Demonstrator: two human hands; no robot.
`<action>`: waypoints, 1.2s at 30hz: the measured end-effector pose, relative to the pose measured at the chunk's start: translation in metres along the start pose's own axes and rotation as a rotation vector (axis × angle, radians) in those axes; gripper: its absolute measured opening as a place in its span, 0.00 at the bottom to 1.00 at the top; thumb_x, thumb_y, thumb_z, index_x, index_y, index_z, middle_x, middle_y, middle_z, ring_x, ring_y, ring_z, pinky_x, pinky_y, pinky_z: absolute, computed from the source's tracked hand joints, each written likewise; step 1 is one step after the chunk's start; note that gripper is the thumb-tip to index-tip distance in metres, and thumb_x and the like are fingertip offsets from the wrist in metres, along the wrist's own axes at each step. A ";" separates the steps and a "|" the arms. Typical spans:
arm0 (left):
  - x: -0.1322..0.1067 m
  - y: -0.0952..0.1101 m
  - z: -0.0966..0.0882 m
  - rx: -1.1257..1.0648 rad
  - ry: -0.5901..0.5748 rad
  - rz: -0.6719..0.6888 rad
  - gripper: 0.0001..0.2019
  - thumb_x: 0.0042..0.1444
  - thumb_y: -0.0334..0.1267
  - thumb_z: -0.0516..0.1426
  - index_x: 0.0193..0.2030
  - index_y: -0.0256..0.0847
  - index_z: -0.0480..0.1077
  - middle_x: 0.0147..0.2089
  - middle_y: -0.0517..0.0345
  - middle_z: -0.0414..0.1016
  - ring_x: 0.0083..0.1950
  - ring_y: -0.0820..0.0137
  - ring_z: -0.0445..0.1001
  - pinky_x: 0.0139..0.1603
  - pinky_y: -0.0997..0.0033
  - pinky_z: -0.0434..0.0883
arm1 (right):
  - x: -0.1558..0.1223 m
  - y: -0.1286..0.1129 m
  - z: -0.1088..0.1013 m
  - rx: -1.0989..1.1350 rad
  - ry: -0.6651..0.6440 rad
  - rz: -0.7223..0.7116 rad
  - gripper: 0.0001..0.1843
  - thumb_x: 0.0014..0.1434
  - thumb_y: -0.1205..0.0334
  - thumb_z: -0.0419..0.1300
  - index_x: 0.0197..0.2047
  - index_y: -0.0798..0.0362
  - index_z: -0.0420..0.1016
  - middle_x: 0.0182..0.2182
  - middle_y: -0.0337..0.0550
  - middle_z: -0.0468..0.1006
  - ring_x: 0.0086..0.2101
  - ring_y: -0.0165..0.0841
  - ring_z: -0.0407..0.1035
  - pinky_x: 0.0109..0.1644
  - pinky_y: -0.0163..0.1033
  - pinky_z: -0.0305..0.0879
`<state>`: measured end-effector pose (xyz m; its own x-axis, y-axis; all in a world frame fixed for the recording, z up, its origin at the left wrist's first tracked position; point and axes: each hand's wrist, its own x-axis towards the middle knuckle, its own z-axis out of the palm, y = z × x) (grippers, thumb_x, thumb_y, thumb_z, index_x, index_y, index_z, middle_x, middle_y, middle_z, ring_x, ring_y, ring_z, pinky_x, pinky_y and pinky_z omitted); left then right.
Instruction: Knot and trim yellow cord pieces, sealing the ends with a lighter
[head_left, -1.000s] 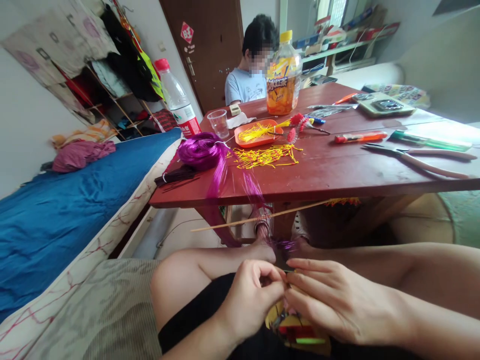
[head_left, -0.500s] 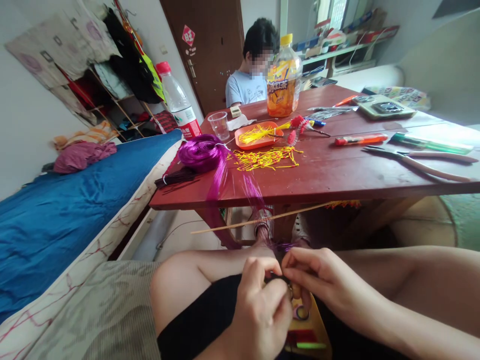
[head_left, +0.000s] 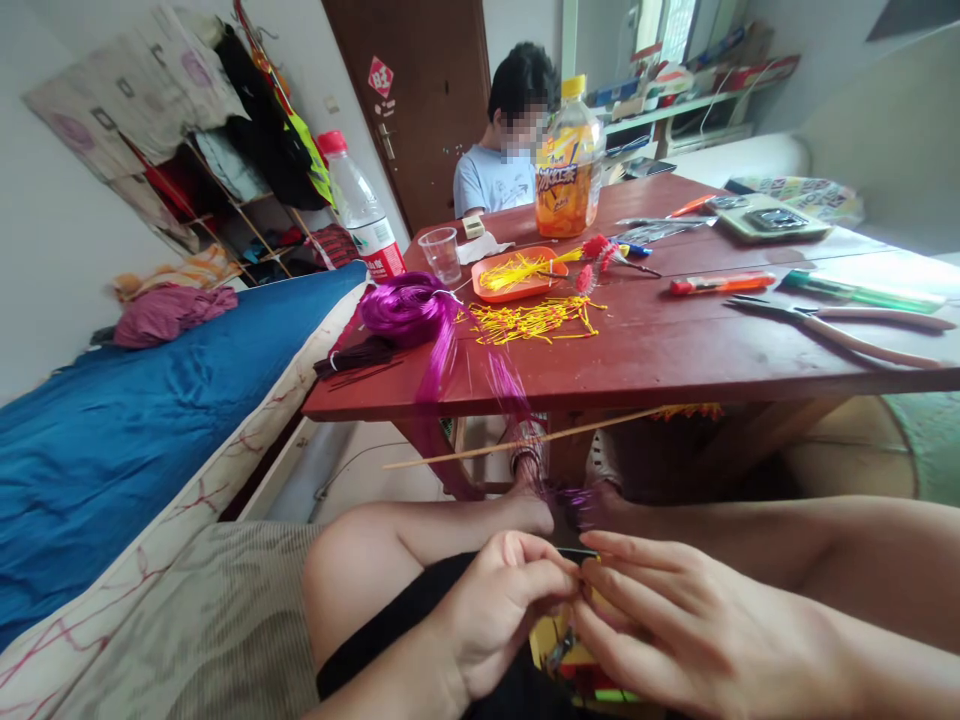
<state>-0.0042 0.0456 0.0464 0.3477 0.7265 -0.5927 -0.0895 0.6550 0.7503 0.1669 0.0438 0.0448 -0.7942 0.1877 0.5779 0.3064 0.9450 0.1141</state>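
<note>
Inspector: What is the state of the person's 2 hands?
Clerk: The left hand [head_left: 499, 615] is closed in a narrow pinch on a thin strand [head_left: 576, 550]; the right hand [head_left: 675, 620] has its fingers extended and close together, their tips meeting the left fingertips; whether the right grips anything cannot be told, the contact being partly hidden.
Inspector: And the position of the strand?
Clerk: It spans the small gap between the 2 hands, above the lap; a yellow tray [head_left: 537, 642] is partly visible below the hands, its contents mostly covered.
Inspector: What lies on the table [head_left: 645, 350]?
Clerk: A purple fibre bundle [head_left: 405, 308], loose ends hanging over the near edge; beside it, a spread of yellow stems [head_left: 525, 320]; behind those, an orange tray [head_left: 504, 293] bearing further yellow strands; at the right, pliers [head_left: 832, 318], handles apart; 1 other person [head_left: 491, 180] sits at the far side.
</note>
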 end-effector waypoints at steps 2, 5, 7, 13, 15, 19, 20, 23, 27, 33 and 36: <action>0.002 -0.001 0.001 -0.116 -0.040 -0.062 0.02 0.33 0.30 0.57 0.18 0.33 0.68 0.18 0.61 0.66 0.21 0.78 0.61 0.27 0.79 0.60 | 0.000 0.000 0.000 0.002 0.016 0.018 0.20 0.62 0.75 0.41 0.35 0.58 0.73 0.23 0.44 0.77 0.24 0.33 0.72 0.43 0.41 0.70; -0.002 -0.002 0.004 0.049 -0.014 0.078 0.03 0.38 0.32 0.58 0.20 0.35 0.69 0.21 0.59 0.67 0.25 0.75 0.64 0.30 0.76 0.62 | 0.003 0.000 0.001 0.213 0.018 0.215 0.24 0.65 0.71 0.36 0.33 0.58 0.72 0.21 0.43 0.75 0.22 0.32 0.70 0.37 0.39 0.70; -0.007 -0.003 0.006 0.372 0.051 0.363 0.04 0.44 0.31 0.57 0.21 0.36 0.69 0.27 0.56 0.68 0.31 0.71 0.67 0.34 0.73 0.64 | 0.006 -0.001 0.004 0.463 -0.043 0.535 0.21 0.66 0.65 0.39 0.30 0.56 0.70 0.20 0.42 0.73 0.22 0.31 0.69 0.30 0.36 0.68; -0.004 -0.022 -0.008 1.216 0.208 1.454 0.08 0.50 0.22 0.51 0.28 0.33 0.70 0.34 0.50 0.69 0.35 0.68 0.65 0.34 0.69 0.66 | 0.010 -0.001 0.026 1.485 -0.083 1.250 0.18 0.56 0.45 0.53 0.28 0.52 0.61 0.14 0.32 0.68 0.13 0.25 0.63 0.15 0.28 0.54; -0.002 -0.024 -0.012 1.322 0.140 1.643 0.07 0.50 0.22 0.51 0.31 0.31 0.69 0.34 0.48 0.73 0.33 0.68 0.65 0.33 0.68 0.65 | 0.010 0.000 0.028 1.608 -0.102 1.267 0.21 0.54 0.42 0.53 0.27 0.53 0.60 0.13 0.33 0.69 0.11 0.24 0.61 0.13 0.26 0.49; -0.007 -0.010 -0.006 1.018 0.070 1.135 0.08 0.49 0.24 0.51 0.25 0.35 0.69 0.29 0.51 0.74 0.31 0.69 0.65 0.32 0.70 0.64 | 0.010 -0.001 0.013 1.172 -0.074 1.074 0.13 0.62 0.54 0.46 0.33 0.53 0.63 0.19 0.38 0.73 0.18 0.28 0.68 0.19 0.30 0.62; -0.008 -0.006 -0.004 0.821 0.048 0.840 0.07 0.47 0.25 0.52 0.24 0.36 0.69 0.28 0.53 0.73 0.31 0.70 0.66 0.32 0.71 0.64 | 0.009 -0.002 0.007 0.940 -0.049 0.885 0.09 0.63 0.60 0.46 0.36 0.54 0.64 0.22 0.40 0.75 0.21 0.29 0.70 0.24 0.33 0.67; -0.009 0.001 0.000 0.188 -0.037 0.138 0.02 0.39 0.28 0.56 0.20 0.35 0.69 0.22 0.58 0.69 0.25 0.75 0.64 0.30 0.76 0.62 | 0.005 -0.003 -0.004 0.265 0.009 0.204 0.11 0.59 0.73 0.48 0.41 0.56 0.69 0.26 0.44 0.78 0.26 0.32 0.73 0.43 0.42 0.71; -0.005 -0.002 0.000 -0.145 -0.065 -0.072 0.02 0.33 0.29 0.57 0.16 0.34 0.67 0.17 0.63 0.62 0.21 0.79 0.58 0.27 0.79 0.59 | 0.002 -0.002 -0.006 0.051 0.014 -0.003 0.17 0.61 0.74 0.43 0.37 0.59 0.73 0.23 0.45 0.78 0.25 0.33 0.73 0.48 0.42 0.69; -0.010 -0.009 0.003 0.626 0.119 0.662 0.06 0.46 0.28 0.54 0.21 0.36 0.68 0.29 0.54 0.66 0.32 0.71 0.66 0.34 0.72 0.65 | 0.010 -0.003 0.006 0.703 -0.079 0.771 0.16 0.64 0.62 0.43 0.29 0.54 0.67 0.20 0.40 0.73 0.21 0.30 0.68 0.26 0.33 0.67; -0.008 -0.019 -0.004 1.108 0.266 1.318 0.09 0.50 0.24 0.51 0.25 0.36 0.69 0.32 0.52 0.68 0.33 0.69 0.65 0.32 0.72 0.65 | 0.012 -0.002 0.018 1.285 -0.121 1.191 0.15 0.59 0.49 0.51 0.28 0.52 0.62 0.15 0.33 0.68 0.14 0.26 0.63 0.16 0.29 0.58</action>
<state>-0.0085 0.0282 0.0357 0.4135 0.6971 0.5857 0.5042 -0.7110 0.4902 0.1471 0.0491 0.0371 -0.5149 0.8334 -0.2008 0.1742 -0.1276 -0.9764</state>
